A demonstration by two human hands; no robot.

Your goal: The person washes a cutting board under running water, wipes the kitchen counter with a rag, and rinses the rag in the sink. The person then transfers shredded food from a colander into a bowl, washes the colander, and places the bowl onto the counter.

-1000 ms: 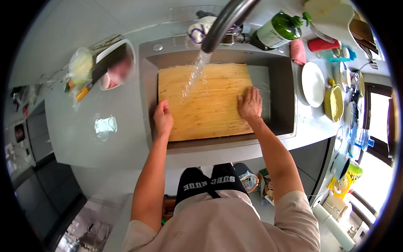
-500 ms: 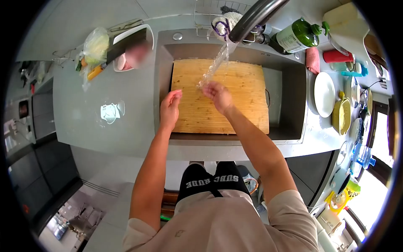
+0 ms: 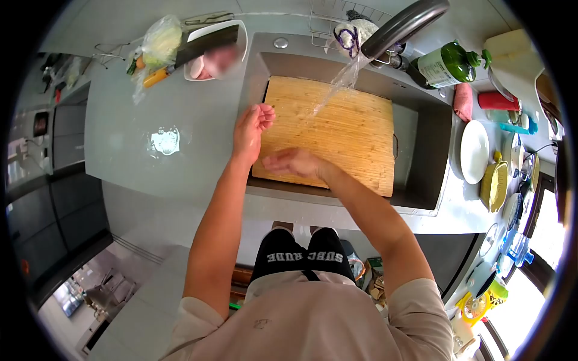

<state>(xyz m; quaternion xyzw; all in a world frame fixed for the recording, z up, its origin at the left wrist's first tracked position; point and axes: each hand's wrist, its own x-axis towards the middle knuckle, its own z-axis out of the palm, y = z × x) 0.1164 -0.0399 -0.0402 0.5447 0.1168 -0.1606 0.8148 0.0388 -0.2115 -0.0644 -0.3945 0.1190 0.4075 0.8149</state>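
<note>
My left hand (image 3: 251, 133) is raised over the left edge of the wooden cutting board (image 3: 337, 135), its fingers loosely bent and nothing in them. Low over the board's near left part, my right hand (image 3: 294, 163) stretches out sideways, slightly blurred, fingers extended and holding nothing. The board lies across the sink (image 3: 424, 156). From the faucet (image 3: 403, 27) a stream of water (image 3: 340, 84) runs down onto the board, beyond both hands.
On the left counter, a cleaver (image 3: 208, 45) lies across a white container (image 3: 242, 42) with meat, beside a bagged vegetable (image 3: 162, 39). Green bottle (image 3: 445, 65), white plate (image 3: 474, 151) and yellow basket (image 3: 495, 185) stand right of the sink. Water (image 3: 165, 141) glistens on the left counter.
My right hand has left the water stream and moved down and left, toward my left hand. My left hand has risen slightly, its fingers more bent. The view has shifted a little.
</note>
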